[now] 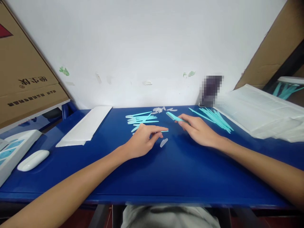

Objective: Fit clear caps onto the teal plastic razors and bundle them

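My left hand (144, 141) rests on the blue table (166, 171), fingers stretched forward over a thin turquoise stick, beside a pile of turquoise sticks (141, 118). A small clear plastic cap (163, 142) lies just right of its fingertips. My right hand (198, 129) is closed around one turquoise stick (173, 117) that points left and away. A second bundle of turquoise sticks (215, 117) lies right of that hand. Several clear caps (162, 110) sit near the wall.
A flat white packet (85, 126) lies at the left. A white oval object (33, 160) and a white box (11, 150) sit at the far left. Stacked clear bags (261, 110) fill the right. Cardboard boxes (26, 79) lean on both sides against the white wall.
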Demonstrator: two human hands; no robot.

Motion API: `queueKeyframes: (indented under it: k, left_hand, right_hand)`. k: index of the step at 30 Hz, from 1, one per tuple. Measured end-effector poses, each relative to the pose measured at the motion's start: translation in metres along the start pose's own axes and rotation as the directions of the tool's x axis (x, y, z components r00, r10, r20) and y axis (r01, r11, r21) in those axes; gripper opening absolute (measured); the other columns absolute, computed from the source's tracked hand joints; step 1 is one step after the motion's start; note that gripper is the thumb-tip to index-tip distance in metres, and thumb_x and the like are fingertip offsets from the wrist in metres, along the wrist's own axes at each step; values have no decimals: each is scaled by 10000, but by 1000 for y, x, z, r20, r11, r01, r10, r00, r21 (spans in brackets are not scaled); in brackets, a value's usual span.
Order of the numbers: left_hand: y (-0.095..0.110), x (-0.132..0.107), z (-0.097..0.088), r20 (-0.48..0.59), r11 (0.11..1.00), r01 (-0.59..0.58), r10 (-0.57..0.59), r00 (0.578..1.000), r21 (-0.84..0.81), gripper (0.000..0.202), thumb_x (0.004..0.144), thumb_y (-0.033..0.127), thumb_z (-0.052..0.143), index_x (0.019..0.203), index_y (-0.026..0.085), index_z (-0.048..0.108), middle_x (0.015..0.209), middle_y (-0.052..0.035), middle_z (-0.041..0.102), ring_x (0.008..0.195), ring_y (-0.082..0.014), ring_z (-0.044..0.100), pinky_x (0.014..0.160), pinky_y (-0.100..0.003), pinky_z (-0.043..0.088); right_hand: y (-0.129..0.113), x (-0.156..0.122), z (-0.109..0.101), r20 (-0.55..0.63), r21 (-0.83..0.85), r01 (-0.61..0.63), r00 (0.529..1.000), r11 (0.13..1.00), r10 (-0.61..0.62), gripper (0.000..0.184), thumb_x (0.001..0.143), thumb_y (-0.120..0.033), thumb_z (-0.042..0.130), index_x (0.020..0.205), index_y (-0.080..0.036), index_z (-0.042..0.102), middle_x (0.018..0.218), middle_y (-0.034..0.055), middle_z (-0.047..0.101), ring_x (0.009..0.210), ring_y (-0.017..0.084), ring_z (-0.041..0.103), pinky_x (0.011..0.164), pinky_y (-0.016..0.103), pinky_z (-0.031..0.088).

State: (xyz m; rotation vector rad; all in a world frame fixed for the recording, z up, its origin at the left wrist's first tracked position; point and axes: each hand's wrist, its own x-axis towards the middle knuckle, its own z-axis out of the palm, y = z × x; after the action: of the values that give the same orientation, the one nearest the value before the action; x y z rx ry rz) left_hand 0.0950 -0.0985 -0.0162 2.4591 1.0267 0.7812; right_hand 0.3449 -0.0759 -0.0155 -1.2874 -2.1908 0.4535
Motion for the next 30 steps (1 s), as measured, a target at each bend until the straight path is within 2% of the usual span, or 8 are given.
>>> queueKeyframes:
  k: [6, 9, 11, 13, 15, 17, 26, 30]
  left_hand:
    - [7, -2, 3, -20, 986, 51, -54, 998, -157, 287, 972, 225, 516, 1121, 158, 752, 841, -33, 774, 554, -105, 649, 605, -229, 515]
    - [10, -5, 5, -16, 977, 3, -7, 1000, -214, 335, 998, 230, 459, 1194, 150, 719, 850, -36, 764, 524, -89, 639, 592, -217, 522]
    - [10, -7, 6, -29, 969, -47, 41, 999, -241, 366, 1022, 236, 413, 1258, 157, 682, 891, -40, 757, 530, -79, 640, 613, -214, 528]
    - [10, -9, 7, -33, 964, -90, 84, 996, -252, 391, 1042, 243, 383, 1348, 170, 615, 937, -40, 748, 551, -73, 643, 639, -214, 530]
    - [9, -10, 7, -21, 960, -125, 123, 992, -252, 415, 1057, 246, 357, 1431, 182, 525, 953, -33, 734, 572, -70, 641, 668, -213, 526]
    - [10, -11, 7, -14, 962, -155, 156, 988, -225, 431, 1068, 243, 328, 1478, 184, 443, 949, -26, 719, 595, -74, 637, 687, -216, 515]
    - [13, -11, 7, -69, 953, -253, 267, 961, 165, 342, 1072, 251, 316, 1357, 193, 497, 882, -24, 700, 728, -144, 607, 740, -265, 436]
    - [11, -9, 6, -121, 965, -156, 184, 975, 211, 303, 1046, 361, 408, 1240, 183, 559, 767, 0, 642, 683, -152, 565, 721, -282, 408]
  right_hand:
    - [0, 0, -2, -6, 26, 6, 1000, 1000, -6, 283, 981, -423, 408, 924, -211, 586, 764, 17, 613, 696, 181, 534, 676, 316, 371]
    - [-2, 1, 0, 25, 197, -51, 999, 979, 47, 264, 956, -433, 460, 911, -208, 590, 725, 3, 549, 654, 158, 478, 622, 301, 350]
    - [-8, 0, 3, 118, 456, -193, 981, 869, 156, 252, 935, -444, 487, 958, -212, 582, 671, -29, 460, 558, 124, 370, 531, 280, 284]
    - [-17, -3, 5, 252, 680, -336, 942, 652, 222, 228, 908, -441, 531, 973, -222, 549, 646, -60, 379, 503, 95, 241, 479, 265, 193]
    - [-26, -6, 7, 342, 780, -400, 916, 482, 208, 216, 871, -418, 602, 916, -227, 510, 631, -78, 333, 501, 80, 167, 467, 257, 139]
    - [-34, -10, 8, 382, 811, -414, 910, 414, 162, 242, 841, -397, 661, 869, -224, 494, 612, -87, 304, 507, 74, 145, 461, 250, 122]
    - [-42, -15, 12, 394, 786, -399, 912, 472, 115, 340, 810, -485, 751, 893, -186, 613, 526, -112, 260, 473, 61, 171, 423, 238, 145]
    - [-32, -11, 13, 347, 755, -371, 926, 541, 150, 356, 814, -521, 733, 852, -199, 588, 532, -111, 255, 468, 62, 178, 430, 243, 171]
